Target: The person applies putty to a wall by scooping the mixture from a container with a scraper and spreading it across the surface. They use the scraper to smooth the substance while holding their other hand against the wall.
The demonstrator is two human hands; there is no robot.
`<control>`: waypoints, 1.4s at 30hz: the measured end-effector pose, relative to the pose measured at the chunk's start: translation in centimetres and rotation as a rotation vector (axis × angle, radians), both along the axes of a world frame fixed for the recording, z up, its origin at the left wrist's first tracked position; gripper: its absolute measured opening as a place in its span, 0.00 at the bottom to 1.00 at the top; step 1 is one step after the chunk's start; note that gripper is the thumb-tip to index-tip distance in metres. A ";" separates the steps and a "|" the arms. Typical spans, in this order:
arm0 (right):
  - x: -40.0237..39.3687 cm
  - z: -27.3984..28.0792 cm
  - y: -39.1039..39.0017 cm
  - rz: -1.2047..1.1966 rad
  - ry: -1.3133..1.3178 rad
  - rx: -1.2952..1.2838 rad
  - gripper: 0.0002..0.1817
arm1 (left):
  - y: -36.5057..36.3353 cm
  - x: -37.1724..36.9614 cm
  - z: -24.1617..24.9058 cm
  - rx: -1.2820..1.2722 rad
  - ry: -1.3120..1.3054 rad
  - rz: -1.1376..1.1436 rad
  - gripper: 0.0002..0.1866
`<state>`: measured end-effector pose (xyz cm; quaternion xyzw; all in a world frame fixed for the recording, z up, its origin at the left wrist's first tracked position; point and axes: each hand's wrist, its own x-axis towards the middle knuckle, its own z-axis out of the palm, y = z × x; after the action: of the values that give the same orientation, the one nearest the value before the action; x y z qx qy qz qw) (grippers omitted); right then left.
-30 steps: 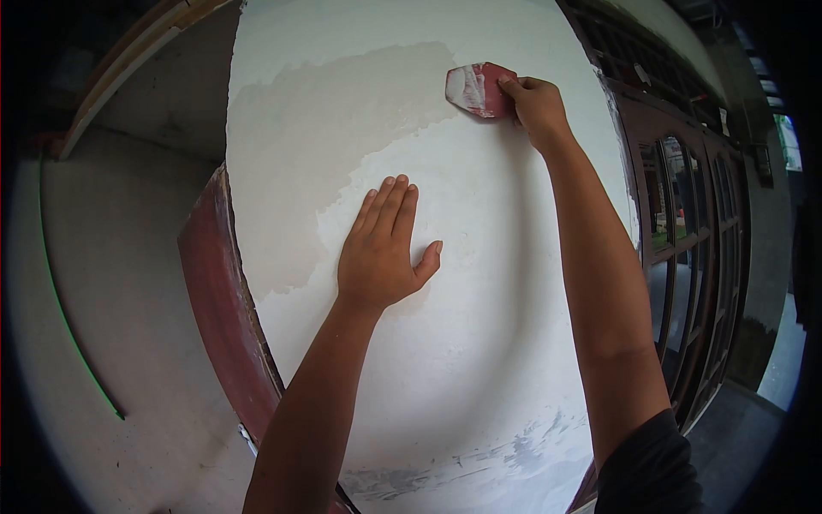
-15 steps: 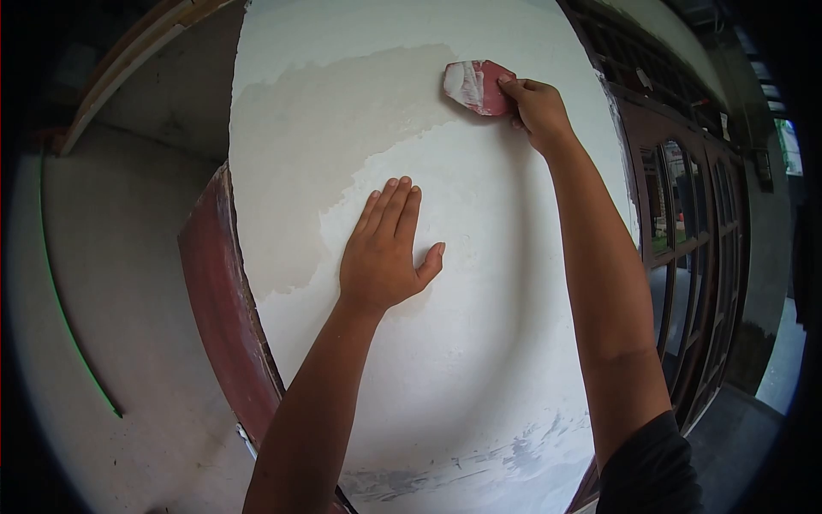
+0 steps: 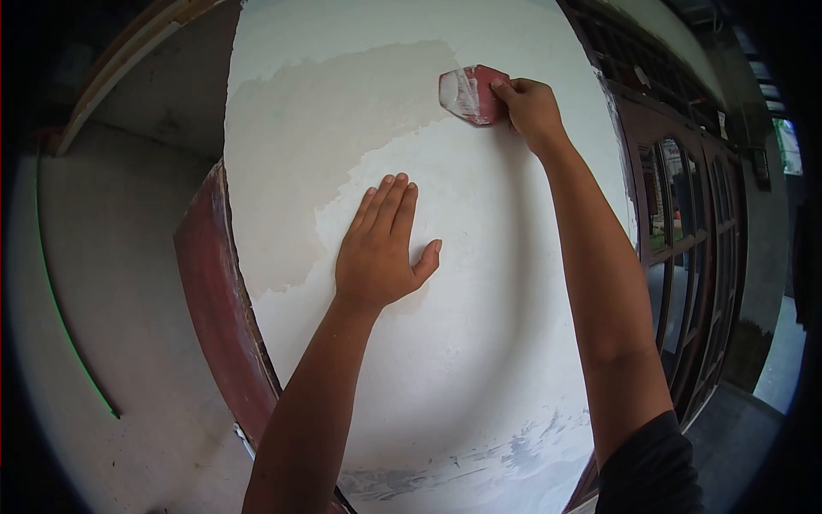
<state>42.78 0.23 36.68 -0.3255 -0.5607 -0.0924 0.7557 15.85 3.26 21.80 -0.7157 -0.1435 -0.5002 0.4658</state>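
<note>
Pinched in my right hand is a red putty scraper, its left part coated with white putty. The scraper is at the upper right of a white wall panel, beside the right end of a greyish, damp-looking patch of filler. My left hand lies flat on the panel just below that patch, fingers stretched upward and thumb out to the right. Nothing is in it. Whether the scraper's edge touches the wall is hard to make out.
A worn reddish-brown board runs along the panel's left edge. To the right stands a dark wooden door with glass panes. A green line hangs against the grey wall at far left. Grey streaks mark the panel's lower part.
My right hand and the scraper have shifted slightly left and down, with the scraper turned a little. My left hand stays flat at nearly the same spot; the view has shifted slightly.
</note>
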 end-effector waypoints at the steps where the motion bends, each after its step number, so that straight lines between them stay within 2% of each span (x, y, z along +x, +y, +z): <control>1: 1.3 0.0 0.3 -0.003 0.028 0.001 0.20 | 0.0 0.0 0.0 -0.002 -0.004 0.004 0.37; 5: 2.1 -0.3 0.1 0.319 0.077 0.021 0.19 | -0.1 0.1 0.0 -0.007 -0.006 0.009 0.37; 9: -1.7 -0.2 0.1 0.175 -0.082 0.025 0.20 | 0.1 -0.1 0.0 0.005 -0.005 0.006 0.37; 10: -2.0 -0.3 -0.1 0.044 -0.058 -0.002 0.20 | 0.1 -0.1 0.0 0.010 -0.003 0.007 0.36; 13: 1.6 -0.9 -0.2 0.026 0.039 -0.032 0.20 | 0.0 0.0 -0.1 -0.010 -0.010 -0.002 0.36; 14: 2.5 -0.9 0.2 0.157 0.056 -0.006 0.20 | 0.0 0.0 0.0 -0.012 -0.012 0.000 0.36; 15: 2.3 -1.0 0.2 0.158 0.057 -0.009 0.20 | 0.1 0.0 0.0 -0.012 -0.010 0.003 0.36; 17: 2.0 -0.9 0.1 0.392 0.110 0.077 0.20 | 0.1 0.1 0.0 -0.011 -0.011 0.006 0.36; 23: -3.9 0.1 -0.9 0.230 -0.078 0.059 0.21 | -0.1 0.0 0.0 -0.007 -0.010 0.010 0.37; 25: -3.4 0.0 -0.3 0.002 -0.031 0.002 0.20 | 0.0 -0.1 0.0 0.002 0.000 -0.001 0.37; 26: -2.3 -0.4 -0.6 -0.037 -0.015 -0.041 0.20 | 0.0 -0.1 0.0 0.001 -0.004 0.000 0.37; 30: 1.0 -1.0 -0.3 0.305 0.084 -0.001 0.18 | -0.1 0.1 0.1 0.003 -0.011 -0.005 0.36; 33: -1.1 -0.4 0.0 0.337 0.020 0.077 0.18 | -0.1 0.1 0.1 0.007 -0.010 -0.009 0.36; 34: -2.4 -0.2 -0.5 0.239 -0.056 0.056 0.20 | -0.1 0.0 0.1 0.009 -0.006 -0.007 0.36; 38: -5.2 -0.1 -1.0 0.172 -0.141 0.019 0.20 | -0.1 0.0 0.1 0.009 0.001 -0.014 0.37; 40: -4.2 -0.3 -0.1 -0.069 -0.115 0.021 0.20 | -0.1 -0.1 0.1 0.006 -0.001 -0.009 0.36; 42: -1.6 -1.0 -0.1 -0.002 -0.064 -0.002 0.20 | -0.1 0.0 0.1 0.007 -0.005 -0.013 0.36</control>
<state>41.22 0.09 35.65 -0.3238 -0.5841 -0.1031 0.7371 15.86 3.17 21.91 -0.7136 -0.1384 -0.5056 0.4647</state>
